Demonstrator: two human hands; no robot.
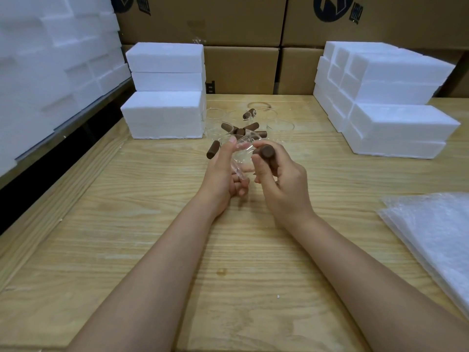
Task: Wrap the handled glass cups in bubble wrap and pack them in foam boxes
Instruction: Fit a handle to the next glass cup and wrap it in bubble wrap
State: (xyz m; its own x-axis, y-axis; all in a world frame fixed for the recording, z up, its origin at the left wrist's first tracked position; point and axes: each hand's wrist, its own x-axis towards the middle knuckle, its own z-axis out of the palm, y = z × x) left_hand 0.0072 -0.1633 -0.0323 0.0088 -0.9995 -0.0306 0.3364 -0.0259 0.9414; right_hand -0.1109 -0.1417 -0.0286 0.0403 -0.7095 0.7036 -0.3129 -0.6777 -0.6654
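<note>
Both hands hold one clear glass cup above the middle of the wooden table. My right hand grips its brown wooden handle. My left hand holds the glass body, thumb up along the rim. Behind them stand several more clear cups with brown handles. A stack of bubble wrap sheets lies at the right edge. White foam boxes are stacked at the back left and back right.
Cardboard cartons form a wall behind the table. More foam pieces are piled on a shelf to the left. The table's left edge has a raised wooden border.
</note>
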